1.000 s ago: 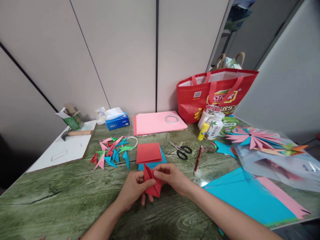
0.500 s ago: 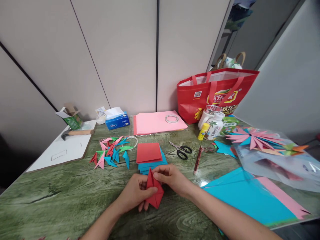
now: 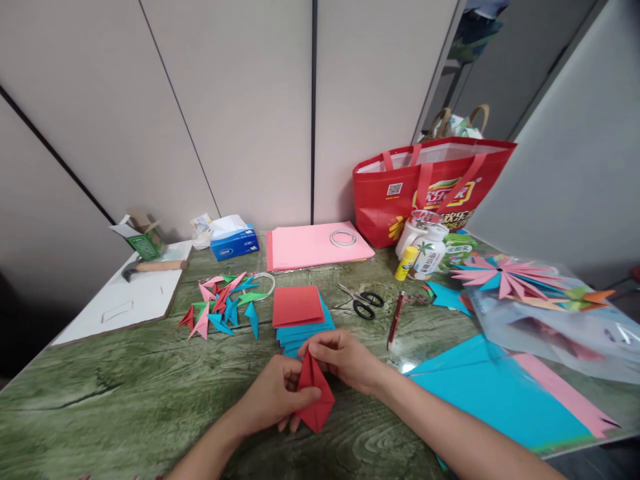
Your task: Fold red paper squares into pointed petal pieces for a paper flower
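A folded red paper piece, shaped like a kite with a pointed top, is held between both hands near the table's front. My left hand grips its left side, the thumb lying across the front and the fingers behind. At the upper tip, my right hand pinches the paper between thumb and fingers. Just beyond the hands lies a stack of blue paper squares with red squares on top. Small folded pieces in pink, blue, green and red lie to the left.
Scissors and a red pen lie right of the stack. Behind stand a glue stick, a white bottle and a red bag. Blue sheets lie at the right, a hammer on a white board at the left.
The red paper and both hands have shifted slightly toward the right and nearer the front edge. My right fingers now cover the paper's upper tip.
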`<state>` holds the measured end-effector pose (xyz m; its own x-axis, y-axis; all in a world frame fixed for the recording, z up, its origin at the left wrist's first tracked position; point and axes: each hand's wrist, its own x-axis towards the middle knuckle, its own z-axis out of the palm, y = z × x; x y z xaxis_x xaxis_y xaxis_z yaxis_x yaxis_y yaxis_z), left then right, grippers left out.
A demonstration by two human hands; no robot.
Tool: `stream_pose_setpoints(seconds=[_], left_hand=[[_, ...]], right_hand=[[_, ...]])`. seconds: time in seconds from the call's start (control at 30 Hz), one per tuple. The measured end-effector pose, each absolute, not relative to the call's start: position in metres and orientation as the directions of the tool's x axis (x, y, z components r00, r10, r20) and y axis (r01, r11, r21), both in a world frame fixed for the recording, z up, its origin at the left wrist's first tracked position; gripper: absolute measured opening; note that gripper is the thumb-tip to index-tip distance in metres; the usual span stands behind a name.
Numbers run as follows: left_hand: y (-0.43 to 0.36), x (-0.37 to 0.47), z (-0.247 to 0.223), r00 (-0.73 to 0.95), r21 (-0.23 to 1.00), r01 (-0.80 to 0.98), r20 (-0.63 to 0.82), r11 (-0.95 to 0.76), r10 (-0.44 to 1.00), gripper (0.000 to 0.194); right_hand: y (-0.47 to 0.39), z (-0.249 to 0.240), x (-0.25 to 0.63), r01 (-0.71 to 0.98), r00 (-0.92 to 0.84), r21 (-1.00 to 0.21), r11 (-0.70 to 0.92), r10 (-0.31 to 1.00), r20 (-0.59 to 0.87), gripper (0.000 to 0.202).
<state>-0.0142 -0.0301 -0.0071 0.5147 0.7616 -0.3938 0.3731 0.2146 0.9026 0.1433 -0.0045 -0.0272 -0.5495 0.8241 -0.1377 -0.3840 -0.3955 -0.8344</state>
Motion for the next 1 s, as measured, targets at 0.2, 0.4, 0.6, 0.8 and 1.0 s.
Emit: stream_pose_setpoints(seconds=[0.2,0.4,0.6,0.8,1.0], left_hand=[[-0.0297,-0.0126,-0.0043,0.500,0.902,0.367,-0.397,0.227,0.770,0.015],[-0.0305,-0.0126,-0.0022,0.500,0.898,0.363,-0.413,0.249,0.761,0.015],[-0.0311,-0.0141,-0.0048,0.503,0.896,0.354,-0.425,0.269,0.753,0.011],[-0.0307,-0.0153,-0.0062,0.517,0.900,0.349,-0.417,0.260,0.748,0.014],[-0.0295,-0.0163,-0.0040,0.490,0.905,0.348,-0.399,0.246,0.775,0.017]], right_hand=[[-0.0052,-0.0263,0.1421,-0.338,-0.486,-0.881,-0.332,0.863,-0.139,0.028],[-0.0040,-0.0234,0.1442,-0.267,-0.413,-0.937,-0.226,0.905,-0.101,0.029],[-0.0053,-0.0254,0.1427,-0.248,-0.362,-0.952,-0.179,0.929,-0.080,0.025],[-0.0062,-0.0234,0.1398,-0.229,-0.282,-0.969,-0.093,0.959,-0.026,0.025],[-0.0050,-0.0206,0.1438,-0.299,-0.403,-0.936,-0.185,0.914,-0.052,0.027]])
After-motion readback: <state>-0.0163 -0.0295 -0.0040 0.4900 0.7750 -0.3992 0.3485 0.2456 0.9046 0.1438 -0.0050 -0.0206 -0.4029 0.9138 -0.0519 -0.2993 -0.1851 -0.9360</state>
